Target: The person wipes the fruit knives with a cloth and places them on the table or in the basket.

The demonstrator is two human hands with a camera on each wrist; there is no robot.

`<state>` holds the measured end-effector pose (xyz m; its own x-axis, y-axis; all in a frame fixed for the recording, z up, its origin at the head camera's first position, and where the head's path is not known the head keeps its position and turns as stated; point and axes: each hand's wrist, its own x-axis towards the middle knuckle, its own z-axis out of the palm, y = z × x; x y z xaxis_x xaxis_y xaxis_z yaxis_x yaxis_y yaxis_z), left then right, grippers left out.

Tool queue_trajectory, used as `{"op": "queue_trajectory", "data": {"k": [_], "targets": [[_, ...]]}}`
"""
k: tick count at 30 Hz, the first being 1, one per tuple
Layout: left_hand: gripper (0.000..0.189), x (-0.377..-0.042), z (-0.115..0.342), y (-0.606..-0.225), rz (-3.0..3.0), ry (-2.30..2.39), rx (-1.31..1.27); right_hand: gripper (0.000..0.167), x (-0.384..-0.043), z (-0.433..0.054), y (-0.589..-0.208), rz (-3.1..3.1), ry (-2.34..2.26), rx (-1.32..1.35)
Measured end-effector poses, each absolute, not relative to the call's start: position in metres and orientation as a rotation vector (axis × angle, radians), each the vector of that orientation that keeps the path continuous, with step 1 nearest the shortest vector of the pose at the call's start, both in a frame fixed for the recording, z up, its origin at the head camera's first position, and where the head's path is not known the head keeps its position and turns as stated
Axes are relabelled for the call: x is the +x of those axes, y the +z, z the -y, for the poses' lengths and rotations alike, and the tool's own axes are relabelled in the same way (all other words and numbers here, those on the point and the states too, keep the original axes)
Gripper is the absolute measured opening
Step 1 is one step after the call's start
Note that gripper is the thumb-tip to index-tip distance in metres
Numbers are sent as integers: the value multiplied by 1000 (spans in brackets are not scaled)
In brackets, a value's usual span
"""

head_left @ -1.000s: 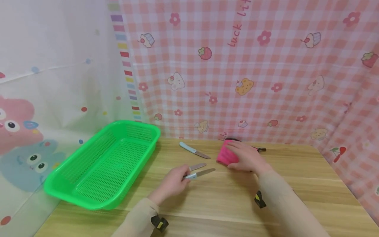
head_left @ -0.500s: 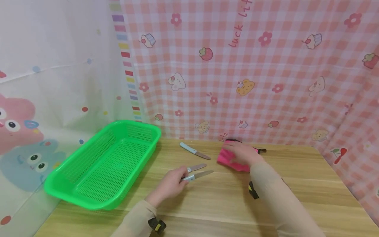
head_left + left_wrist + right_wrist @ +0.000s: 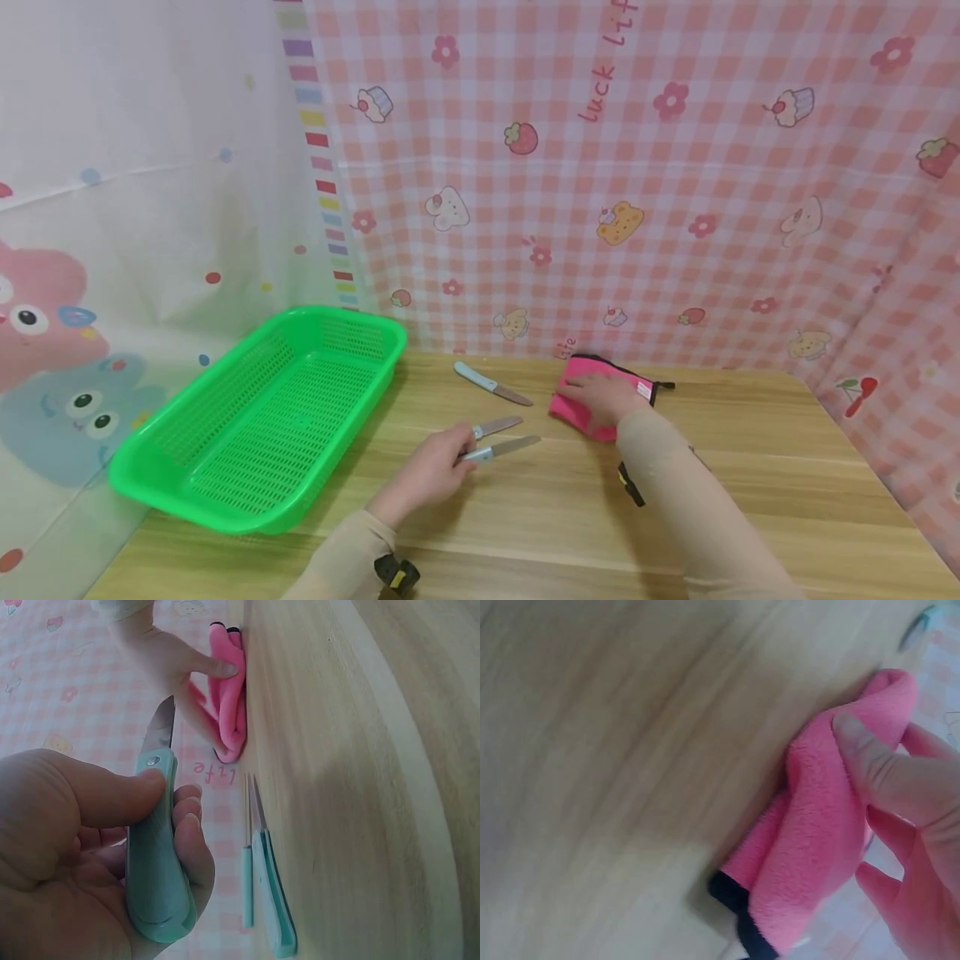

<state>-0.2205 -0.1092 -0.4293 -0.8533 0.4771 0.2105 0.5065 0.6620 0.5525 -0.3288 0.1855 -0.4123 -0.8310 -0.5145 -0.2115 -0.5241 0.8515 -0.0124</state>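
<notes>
My left hand (image 3: 431,468) grips a small knife (image 3: 154,855) by its light blue-green handle, thumb along the handle, blade pointing away. Just beyond that hand lies a second knife (image 3: 500,426) of the same kind. A third knife (image 3: 476,376) rests farther back; both show side by side in the left wrist view. My right hand (image 3: 602,398) holds a fluffy pink cloth (image 3: 817,825) with black edging, the thumb on one side of a fold and the fingers on the other. A white label shows on the cloth in the head view, and a black loop sticks out at its right.
A green plastic basket (image 3: 300,417) with perforated walls stands at the left of the wooden table (image 3: 540,533). Behind the table hangs a pink checked curtain (image 3: 570,167); a white printed sheet (image 3: 150,208) covers the left side.
My right hand has slid left and nearer over the cloth, uncovering its back edge and label. The cloth's front edge has spread nearer. My left hand, with its knife, has shifted slightly left.
</notes>
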Motion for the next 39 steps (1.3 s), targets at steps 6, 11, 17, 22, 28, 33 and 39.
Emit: {"op": "queue_trajectory", "data": {"k": [6,11,17,22,28,33,39], "targets": [[18,-221,109,-428,2832,-985,-816,81,-327,-188,-414,-2782,-71,-665],[18,-220,109,-429,2842,-977,-815,79,-326,-188,-415,-2814,-17,-681],[18,-219,108,-429,2829,-980,-834,75,-327,-186,-419,-2874,91,-759],[18,-219,107,-429,2828,-1000,-834,64,-326,-188,-421,-2925,-2,-754],[18,-219,106,-429,2809,-997,-852,52,-323,-194,-426,-2979,-182,-711],[19,-220,106,-431,2802,-984,-865,47,-318,-203,-437,-3070,-206,-711],[19,-220,104,-431,2808,-1004,-862,40,-308,-210,-444,-3164,-190,-728]]}}
